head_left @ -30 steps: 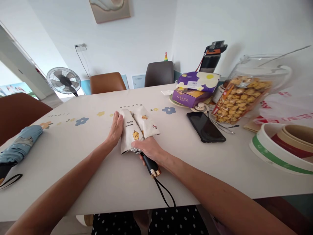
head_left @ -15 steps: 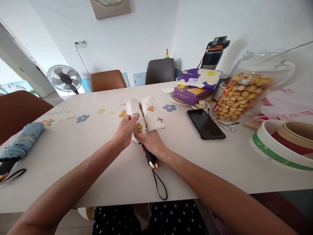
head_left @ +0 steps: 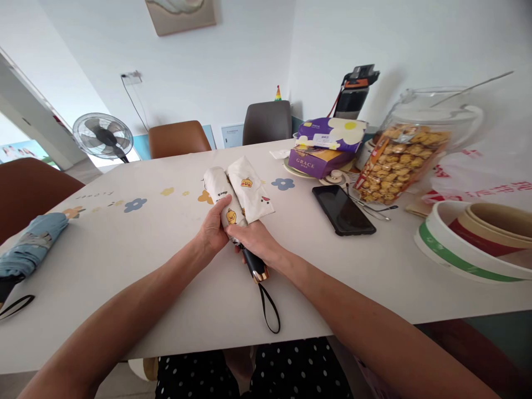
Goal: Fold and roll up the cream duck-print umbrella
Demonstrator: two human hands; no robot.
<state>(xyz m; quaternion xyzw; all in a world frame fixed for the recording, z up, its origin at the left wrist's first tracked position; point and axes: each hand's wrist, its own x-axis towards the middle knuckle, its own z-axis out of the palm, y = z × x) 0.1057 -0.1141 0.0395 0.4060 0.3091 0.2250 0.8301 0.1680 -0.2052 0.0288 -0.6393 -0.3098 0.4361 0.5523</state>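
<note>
Both my hands grip a white folding umbrella (head_left: pixel 218 185) printed with yellow ducks, held over the table with its top pointing away from me. My left hand (head_left: pixel 214 226) wraps the left side of the rolled canopy, thumb lying along the cloth. My right hand (head_left: pixel 257 241) closes around the lower canopy just above the black handle, its thumb pressed on the fabric near the left hand; some of its fingers are hidden underneath. A loose canopy flap (head_left: pixel 251 191) sticks out to the right. From the gold-tipped handle (head_left: pixel 254 265) hangs a black wrist strap (head_left: pixel 270 310).
On the white table (head_left: pixel 174 310) a blue folded umbrella (head_left: pixel 35 241) lies at far left. To the right are a black phone (head_left: pixel 343 209), a purple box (head_left: pixel 318 160) under a tissue pack (head_left: pixel 330 133), a snack jar (head_left: pixel 399 160) and paper bowls (head_left: pixel 451 244).
My view has shifted slightly, so the scene sits a little further left. My left thumb has slid down the canopy a bit; both hands keep hold of the umbrella.
</note>
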